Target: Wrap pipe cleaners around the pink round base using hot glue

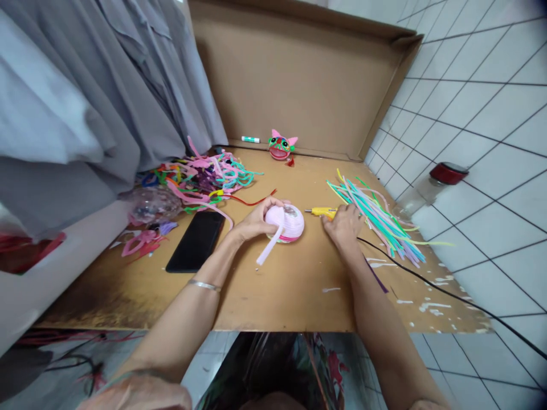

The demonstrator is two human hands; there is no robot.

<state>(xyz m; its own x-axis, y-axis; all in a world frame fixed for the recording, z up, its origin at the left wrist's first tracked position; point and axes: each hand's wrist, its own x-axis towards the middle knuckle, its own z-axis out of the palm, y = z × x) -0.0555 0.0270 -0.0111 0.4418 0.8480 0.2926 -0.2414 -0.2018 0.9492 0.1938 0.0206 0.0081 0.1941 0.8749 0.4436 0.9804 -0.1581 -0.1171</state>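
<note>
My left hand (257, 221) is closed around the side of a rounded pale pink ball (293, 222), which looks wound with chenille stems and has a darker pink band low down. From its front, a loose lilac strip (270, 246) hangs toward the table. My right hand (344, 226) is wrapped over the rear of a yellow glue gun (321, 211) lying on the table. Its metal nozzle points left at the ball, a short gap away. The hand covers the gun's handle, and a black cord (410, 266) trails off to the right.
Chenille stems (380, 219) lie bundled at right; a tangled heap (213, 173) sits at left. A black phone (195, 241) lies beside my left forearm. At the back are a cat-eared figure (280, 146), a marker (250, 139) and a cardboard panel (299, 80). A red-lidded jar (448, 173) stands right.
</note>
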